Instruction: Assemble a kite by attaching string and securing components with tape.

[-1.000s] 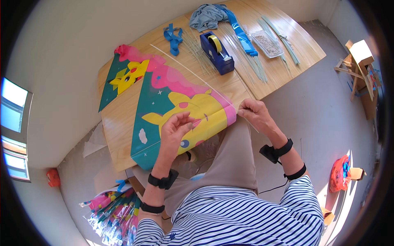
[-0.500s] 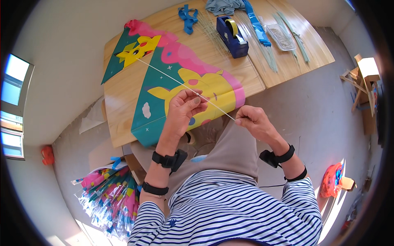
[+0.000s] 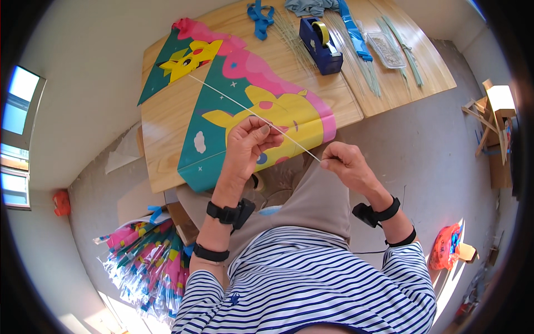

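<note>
A thin white rod (image 3: 222, 94) runs slantwise over the table's front edge. My left hand (image 3: 245, 142) is closed in a pinch around the rod's middle, thumb against the forefinger. At the rod's near end, my right hand (image 3: 346, 162) is pinched shut; its fingertips hide the tip. Below the rod lies a large printed sheet (image 3: 219, 131), green, yellow and pink, with a cartoon animal on it. Its front edge hangs over the table edge toward my lap. The rod's far end appears near a second, similar printed sheet (image 3: 157, 71) at the far left.
On the wooden table (image 3: 167, 133), a blue tape dispenser (image 3: 328, 55) stands among several thin rods. A clear tray (image 3: 385, 51), blue strips (image 3: 356, 39) and a grey cloth (image 3: 311, 6) lie beyond. Wrapped colourful bundles (image 3: 147, 261) stand at lower left, a red bag (image 3: 445, 245) at right.
The left fingers have shifted slightly on the rod, and a small white spot at the fingertips no longer shows. The right hand keeps its pinch. The whole view has tilted a little.
</note>
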{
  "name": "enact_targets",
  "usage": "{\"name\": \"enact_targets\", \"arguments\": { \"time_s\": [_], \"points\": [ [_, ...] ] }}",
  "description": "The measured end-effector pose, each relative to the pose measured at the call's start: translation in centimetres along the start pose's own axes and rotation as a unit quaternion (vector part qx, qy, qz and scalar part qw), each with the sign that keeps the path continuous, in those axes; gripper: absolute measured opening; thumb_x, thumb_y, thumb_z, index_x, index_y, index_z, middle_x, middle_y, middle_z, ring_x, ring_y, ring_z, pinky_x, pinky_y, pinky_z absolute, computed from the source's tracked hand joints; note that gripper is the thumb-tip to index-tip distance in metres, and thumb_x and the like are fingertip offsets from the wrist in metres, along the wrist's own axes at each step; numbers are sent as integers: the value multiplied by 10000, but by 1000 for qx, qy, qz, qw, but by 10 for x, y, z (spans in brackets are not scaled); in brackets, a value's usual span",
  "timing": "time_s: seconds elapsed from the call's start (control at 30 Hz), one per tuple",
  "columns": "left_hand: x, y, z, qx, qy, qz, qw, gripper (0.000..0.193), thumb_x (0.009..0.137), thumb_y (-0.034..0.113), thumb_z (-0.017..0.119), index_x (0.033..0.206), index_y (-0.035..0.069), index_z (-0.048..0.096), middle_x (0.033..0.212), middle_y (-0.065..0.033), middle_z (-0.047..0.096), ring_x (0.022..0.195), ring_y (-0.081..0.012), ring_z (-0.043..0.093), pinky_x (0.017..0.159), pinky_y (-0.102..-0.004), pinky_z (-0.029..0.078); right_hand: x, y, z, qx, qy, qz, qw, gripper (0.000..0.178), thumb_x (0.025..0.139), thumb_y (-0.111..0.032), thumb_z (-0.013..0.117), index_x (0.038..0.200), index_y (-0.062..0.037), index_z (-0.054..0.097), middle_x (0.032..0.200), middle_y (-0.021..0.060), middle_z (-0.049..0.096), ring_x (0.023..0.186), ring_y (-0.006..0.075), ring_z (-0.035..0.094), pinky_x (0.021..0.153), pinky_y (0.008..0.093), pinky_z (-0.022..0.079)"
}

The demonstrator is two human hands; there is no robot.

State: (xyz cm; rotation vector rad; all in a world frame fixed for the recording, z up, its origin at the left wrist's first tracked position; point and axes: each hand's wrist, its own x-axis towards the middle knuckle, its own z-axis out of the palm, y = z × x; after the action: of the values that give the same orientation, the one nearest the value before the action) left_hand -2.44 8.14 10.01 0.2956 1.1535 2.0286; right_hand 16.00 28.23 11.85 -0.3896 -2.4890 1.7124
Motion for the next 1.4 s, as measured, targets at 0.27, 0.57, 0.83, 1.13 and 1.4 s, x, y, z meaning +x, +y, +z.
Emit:
{"name": "enact_targets", "arguments": {
  "time_s": [0.27, 0.57, 0.83, 1.13, 1.4],
  "points": [
    [2, -1, 1, 0, 10, -3, 1000, 100, 966, 78, 680, 1025, 10, 635, 1006, -165, 731, 861, -222, 748, 807, -336, 626, 1, -1, 1, -21, 2, -1, 1000, 83, 840, -13, 678, 847, 37, 612, 727, 122, 594, 647, 204, 536, 597, 347, 441],
    [4, -3, -6, -13, 25, 1, 1000, 83, 964, 71, 676, 1009, 12, 638, 995, -170, 731, 848, -216, 741, 800, -329, 623, -1, 1, 2, -39, 0, 2, 999, 79, 835, -10, 682, 847, 37, 619, 734, 127, 595, 660, 214, 545, 604, 348, 445],
    [7, -5, -14, -10, 54, 7, 998, 40, 967, 48, 654, 990, 23, 634, 950, -153, 723, 805, -206, 722, 788, -329, 619, 2, 10, 1, 28, -68, 66, 995, 115, 910, -93, 690, 892, 15, 653, 710, 32, 593, 628, 105, 534, 575, 275, 452],
    [-11, -2, -29, 2, 79, -26, 997, 26, 947, -1, 629, 968, 4, 614, 901, -159, 714, 748, -213, 709, 719, -317, 610, 149, 93, -93, 20, 223, 64, 973, 221, 914, -158, 700, 1041, 22, 686, 865, 46, 667, 678, 109, 627, 605, 254, 516],
    [-25, 1, -37, 30, 115, -37, 992, 21, 945, 0, 630, 949, 0, 609, 903, -158, 712, 735, -212, 705, 708, -307, 604, 245, 79, -124, 68, 259, 130, 955, 253, 883, -170, 716, 1080, -14, 682, 871, 56, 677, 686, 134, 658, 571, 272, 522]
  ]
}}
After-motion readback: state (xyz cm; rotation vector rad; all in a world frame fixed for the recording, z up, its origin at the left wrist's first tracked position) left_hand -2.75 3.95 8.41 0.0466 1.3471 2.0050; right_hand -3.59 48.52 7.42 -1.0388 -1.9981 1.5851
